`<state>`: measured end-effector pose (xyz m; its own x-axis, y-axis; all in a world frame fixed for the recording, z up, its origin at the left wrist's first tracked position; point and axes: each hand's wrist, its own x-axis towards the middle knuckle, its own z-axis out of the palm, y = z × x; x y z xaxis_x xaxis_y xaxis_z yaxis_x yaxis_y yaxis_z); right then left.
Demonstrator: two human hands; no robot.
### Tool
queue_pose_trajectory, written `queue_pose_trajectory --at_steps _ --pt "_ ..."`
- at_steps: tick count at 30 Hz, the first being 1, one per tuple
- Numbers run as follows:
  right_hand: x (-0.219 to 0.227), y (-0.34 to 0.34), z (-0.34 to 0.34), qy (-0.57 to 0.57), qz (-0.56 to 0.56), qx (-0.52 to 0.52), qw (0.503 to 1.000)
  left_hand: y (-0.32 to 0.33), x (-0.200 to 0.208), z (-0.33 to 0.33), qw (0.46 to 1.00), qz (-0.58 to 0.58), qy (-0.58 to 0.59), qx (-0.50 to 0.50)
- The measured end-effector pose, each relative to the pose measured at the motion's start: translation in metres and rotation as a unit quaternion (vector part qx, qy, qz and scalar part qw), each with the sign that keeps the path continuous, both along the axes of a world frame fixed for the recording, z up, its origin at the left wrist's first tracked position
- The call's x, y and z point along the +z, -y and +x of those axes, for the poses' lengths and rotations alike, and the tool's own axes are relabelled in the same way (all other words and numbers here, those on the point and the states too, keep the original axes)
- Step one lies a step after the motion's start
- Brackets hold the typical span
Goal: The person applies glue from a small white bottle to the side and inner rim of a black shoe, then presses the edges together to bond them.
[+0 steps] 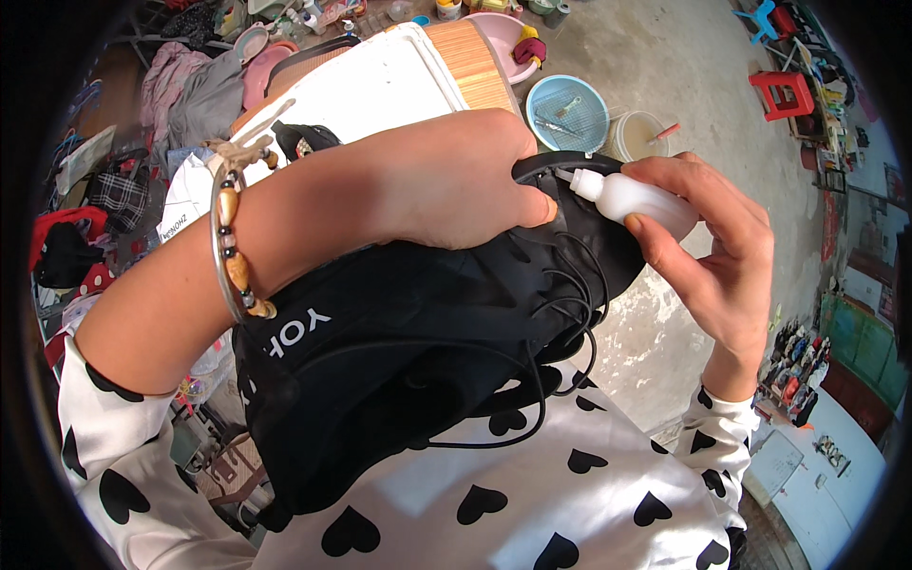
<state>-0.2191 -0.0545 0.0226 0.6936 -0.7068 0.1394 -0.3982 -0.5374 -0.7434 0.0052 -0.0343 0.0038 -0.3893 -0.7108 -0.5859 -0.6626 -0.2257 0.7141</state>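
A black backpack (380, 380) with elastic cords and white lettering lies across my lap, over a white garment printed with black hearts. My left hand (475, 180) reaches over it from the left and pinches the backpack's upper edge, fingers bent and thumb pressed on the fabric. In my right hand (722, 237) is a small white squeeze bottle (638, 201), held tilted between thumb and fingers. Its narrow nozzle points left, at the backpack's edge beside my left thumb; whether the tip touches the fabric I cannot tell. A beaded bracelet (228, 228) circles my left wrist.
Beyond the backpack stands a wooden table with a white board (380, 85) on it. On the concrete floor are a blue basin (567, 100), a pink basin (494, 38), a white bucket (635, 138) and a red stool (784, 95). Clothes (180, 90) are heaped at left.
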Motion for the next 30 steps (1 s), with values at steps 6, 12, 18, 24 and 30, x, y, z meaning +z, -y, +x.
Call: queue_pose_trajectory --at_steps 6,12,18,24,30 --pt "0.001 -0.002 0.002 -0.022 -0.003 0.004 1.0 -0.003 -0.004 0.0 1.0 -0.018 -0.004 0.004" --pt "0.001 -0.004 0.002 -0.019 0.007 -0.003 1.0 -0.002 0.004 -0.002 1.0 -0.019 0.02 -0.012" --pt "0.002 -0.006 -0.002 -0.024 0.017 -0.028 0.999 -0.003 -0.006 -0.002 1.0 -0.002 -0.01 0.008" --pt "0.003 -0.007 -0.003 -0.025 0.018 -0.025 0.999 -0.003 -0.007 -0.004 1.0 -0.01 -0.016 0.0" --pt "0.004 -0.007 -0.003 -0.025 0.057 -0.03 0.998 -0.003 -0.004 -0.006 0.998 -0.06 0.005 -0.002"
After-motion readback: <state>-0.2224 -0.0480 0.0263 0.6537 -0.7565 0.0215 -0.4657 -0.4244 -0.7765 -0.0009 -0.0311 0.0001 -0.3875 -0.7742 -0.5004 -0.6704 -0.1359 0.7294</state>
